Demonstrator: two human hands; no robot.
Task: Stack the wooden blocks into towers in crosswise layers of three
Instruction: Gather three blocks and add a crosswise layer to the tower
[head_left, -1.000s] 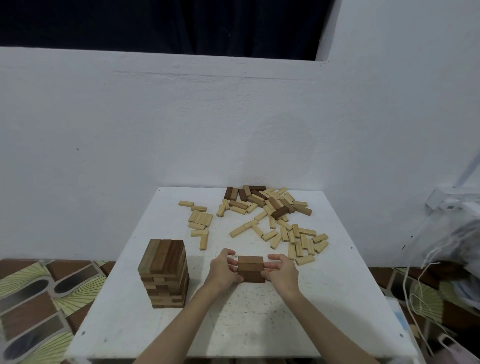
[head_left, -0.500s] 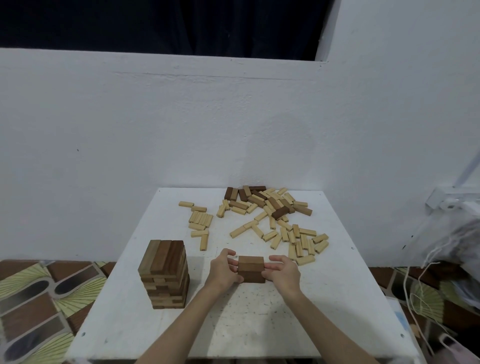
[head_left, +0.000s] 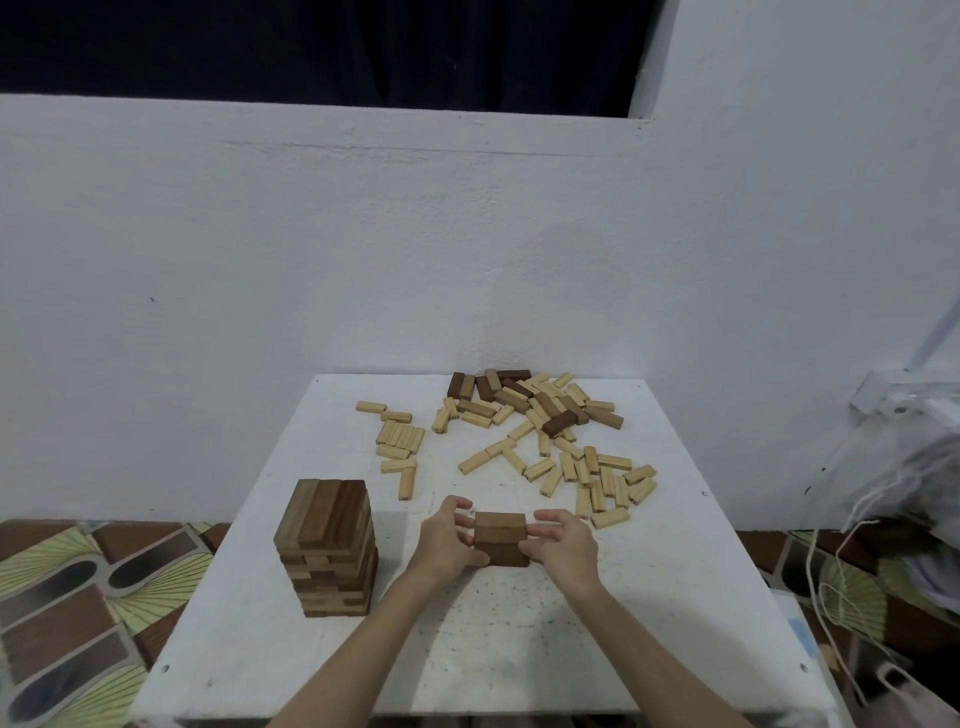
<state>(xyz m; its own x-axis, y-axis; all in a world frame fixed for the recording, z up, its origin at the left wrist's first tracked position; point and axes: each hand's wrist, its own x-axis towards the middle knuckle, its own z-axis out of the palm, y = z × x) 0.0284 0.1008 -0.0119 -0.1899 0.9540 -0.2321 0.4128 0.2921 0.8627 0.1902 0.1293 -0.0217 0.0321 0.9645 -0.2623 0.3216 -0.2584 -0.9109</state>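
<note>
A low stack of dark wooden blocks (head_left: 500, 538), about two layers high, stands near the middle of the white table (head_left: 649, 623). My left hand (head_left: 445, 541) cups its left side, thumb against the lower front edge. Opposite it, my right hand (head_left: 563, 545) holds the right side with curled fingers. A finished tower (head_left: 328, 545) of several crosswise layers stands at the left. Several loose light and dark blocks (head_left: 540, 421) lie scattered at the far side of the table.
A row of light blocks (head_left: 400, 439) lies at the far left of the pile. A white wall rises right behind the table. A patterned floor mat (head_left: 78, 597) lies to the left, and bags with cords (head_left: 893, 519) crowd the right.
</note>
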